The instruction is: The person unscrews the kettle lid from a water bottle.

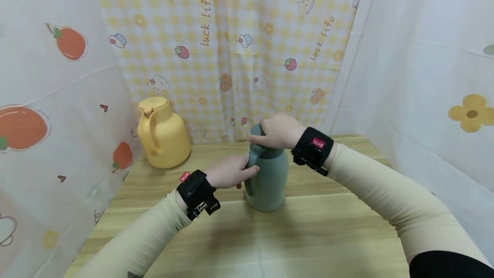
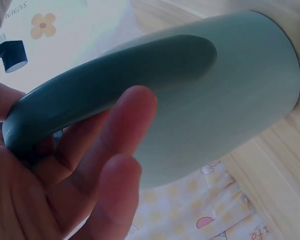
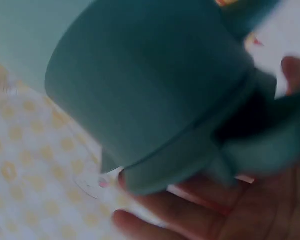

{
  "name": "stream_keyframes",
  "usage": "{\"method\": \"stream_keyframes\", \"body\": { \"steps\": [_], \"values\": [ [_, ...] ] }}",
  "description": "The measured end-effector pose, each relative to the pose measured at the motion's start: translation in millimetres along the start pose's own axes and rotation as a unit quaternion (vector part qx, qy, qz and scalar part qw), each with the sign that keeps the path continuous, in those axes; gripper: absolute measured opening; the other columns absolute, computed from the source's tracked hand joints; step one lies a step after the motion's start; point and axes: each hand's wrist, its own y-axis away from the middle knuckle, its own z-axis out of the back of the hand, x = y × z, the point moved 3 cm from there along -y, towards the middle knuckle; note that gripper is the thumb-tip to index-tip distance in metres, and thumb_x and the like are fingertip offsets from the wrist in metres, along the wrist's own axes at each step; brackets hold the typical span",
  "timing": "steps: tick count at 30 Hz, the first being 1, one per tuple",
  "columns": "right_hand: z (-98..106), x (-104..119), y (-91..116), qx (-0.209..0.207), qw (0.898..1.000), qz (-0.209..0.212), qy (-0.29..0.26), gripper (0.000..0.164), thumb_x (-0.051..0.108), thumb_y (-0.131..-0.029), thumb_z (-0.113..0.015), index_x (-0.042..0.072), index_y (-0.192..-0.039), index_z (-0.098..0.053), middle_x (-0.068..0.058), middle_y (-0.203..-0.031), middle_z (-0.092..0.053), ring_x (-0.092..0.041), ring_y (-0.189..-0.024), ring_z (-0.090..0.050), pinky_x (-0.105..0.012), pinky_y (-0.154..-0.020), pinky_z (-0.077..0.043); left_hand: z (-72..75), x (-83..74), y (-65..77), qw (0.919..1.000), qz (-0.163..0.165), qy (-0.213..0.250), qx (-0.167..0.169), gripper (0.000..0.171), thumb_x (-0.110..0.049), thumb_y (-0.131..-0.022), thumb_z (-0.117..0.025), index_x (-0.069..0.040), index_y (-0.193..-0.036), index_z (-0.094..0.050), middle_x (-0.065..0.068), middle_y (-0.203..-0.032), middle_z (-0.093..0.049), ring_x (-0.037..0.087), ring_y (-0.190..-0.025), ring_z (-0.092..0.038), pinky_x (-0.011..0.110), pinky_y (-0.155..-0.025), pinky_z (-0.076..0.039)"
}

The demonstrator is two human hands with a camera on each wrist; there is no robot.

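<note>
A grey-green vacuum jug (image 1: 270,185) stands upright on the wooden table, its handle towards the left. My left hand (image 1: 230,171) grips the upper part of that handle (image 2: 125,75), thumb on one side and fingers bent round the other; two fingertips (image 2: 137,105) stick out beside the body. Over the top of the jug, my right hand (image 1: 281,132) holds the lid (image 3: 165,172), palm and fingers spread round it. A dark gap shows under a protruding piece (image 3: 270,150) of the lid in the right wrist view. Much of the lid's top is hidden by the hand.
At the back left of the table (image 1: 324,222) stands a similar yellow jug (image 1: 165,140) with its lid on. A yellow checked curtain (image 1: 254,16) hangs behind the table, and white printed curtains (image 1: 417,63) close off both sides.
</note>
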Motion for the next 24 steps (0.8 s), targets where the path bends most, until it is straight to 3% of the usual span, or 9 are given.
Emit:
{"method": "stream_keyframes", "body": {
  "steps": [3, 5, 11, 18, 24],
  "values": [
    [-11.0, 4.6, -2.7, -0.027, 0.998, -0.039, 0.051, 0.059, 0.056, -0.097, -0.046, 0.017, -0.055, -0.032, 0.004, -0.051, -0.026, -0.011, -0.043, -0.030, -0.025, -0.041, -0.031, -0.7, 2.8, -3.6, 1.0000, 0.002, 0.002, 0.008, 0.023, -0.029, -0.103, -0.045, -0.007, -0.097, -0.050, 0.005, -0.072, -0.055, 0.022, -0.060, -0.064, 0.030, -0.056, -0.045],
    [-18.0, 5.4, -4.8, -0.047, 0.995, -0.039, 0.077, 0.060, 0.054, -0.098, -0.045, 0.017, -0.053, -0.031, 0.004, -0.051, -0.026, -0.011, -0.043, -0.030, -0.025, -0.040, -0.030, -0.9, 5.0, -5.8, 0.9998, -0.001, 0.008, 0.016, 0.023, -0.028, -0.104, -0.045, -0.006, -0.099, -0.050, 0.006, -0.074, -0.055, 0.022, -0.060, -0.065, 0.030, -0.060, -0.047],
    [-27.9, 1.5, -10.2, -0.125, 0.979, 0.023, 0.158, 0.047, 0.042, -0.101, -0.046, 0.012, -0.065, -0.042, 0.000, -0.057, -0.036, -0.016, -0.048, -0.044, -0.027, -0.041, -0.037, 3.7, 9.5, -10.9, 0.9992, -0.018, 0.021, 0.029, 0.027, -0.027, -0.104, -0.045, -0.004, -0.117, -0.049, 0.007, -0.093, -0.060, 0.021, -0.060, -0.064, 0.031, -0.069, -0.051],
    [-19.4, -0.2, -12.6, -0.136, 0.978, 0.044, 0.149, 0.045, 0.043, -0.100, -0.049, 0.013, -0.068, -0.041, 0.002, -0.058, -0.033, -0.016, -0.049, -0.041, -0.026, -0.043, -0.034, 11.2, 10.7, -11.0, 0.9994, -0.024, -0.001, 0.023, 0.033, -0.030, -0.104, -0.046, -0.006, -0.126, -0.049, 0.011, -0.113, -0.062, 0.019, -0.060, -0.064, 0.031, -0.069, -0.051],
    [-19.0, 0.0, -8.6, -0.134, 0.981, 0.045, 0.131, 0.043, 0.044, -0.099, -0.051, 0.013, -0.071, -0.044, 0.002, -0.058, -0.029, -0.014, -0.047, -0.034, -0.026, -0.044, -0.026, 8.8, 9.5, -7.0, 0.9992, -0.032, 0.001, 0.025, 0.028, -0.029, -0.103, -0.047, -0.006, -0.119, -0.051, 0.008, -0.104, -0.063, 0.018, -0.059, -0.065, 0.030, -0.066, -0.051]
  ]
}}
